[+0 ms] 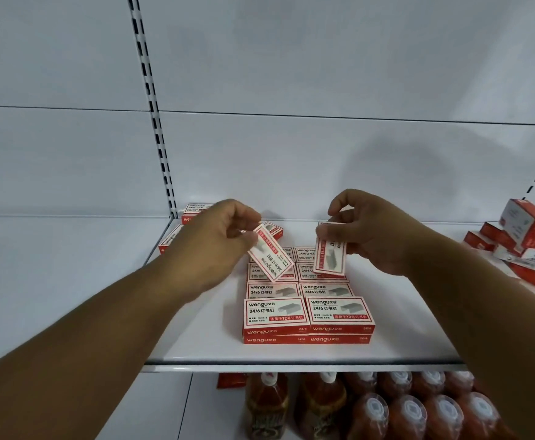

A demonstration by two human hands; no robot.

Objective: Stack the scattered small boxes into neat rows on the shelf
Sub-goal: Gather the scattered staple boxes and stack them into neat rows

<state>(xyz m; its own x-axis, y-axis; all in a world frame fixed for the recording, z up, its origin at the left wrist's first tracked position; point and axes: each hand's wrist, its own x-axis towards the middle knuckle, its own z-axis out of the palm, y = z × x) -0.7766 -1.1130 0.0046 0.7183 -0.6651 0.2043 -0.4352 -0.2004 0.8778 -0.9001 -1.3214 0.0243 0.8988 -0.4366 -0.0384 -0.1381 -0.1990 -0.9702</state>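
Two red-and-white staple boxes are in the air above the shelf [402,328], one in each hand. The left hand [218,236] pinches the left box [269,255] by its upper end between thumb and fingertips; the box tilts, its free end pointing toward 5 o'clock. The right hand [367,236] grips the right box [330,257] near its top, fingers curled over the upper edge and thumb on the face; this box hangs nearly upright, label face toward the camera.

Directly below both, at 6 o'clock from the hands, lie the rows [307,309]: two columns of identical boxes, label up, side by side and touching, running back from the front; the front pair sits two layers high. The held boxes hide the far end of the rows.

At 10 o'clock from the rows, against the slotted upright [155,122], more boxes [193,211] lie flat, partly hidden by the left hand. At 3 o'clock, well apart at the right edge, a loose pile [520,242] of boxes lies jumbled and tilted.

Under the shelf, at 6 o'clock, stand bottles [409,411] of reddish contents with white caps.
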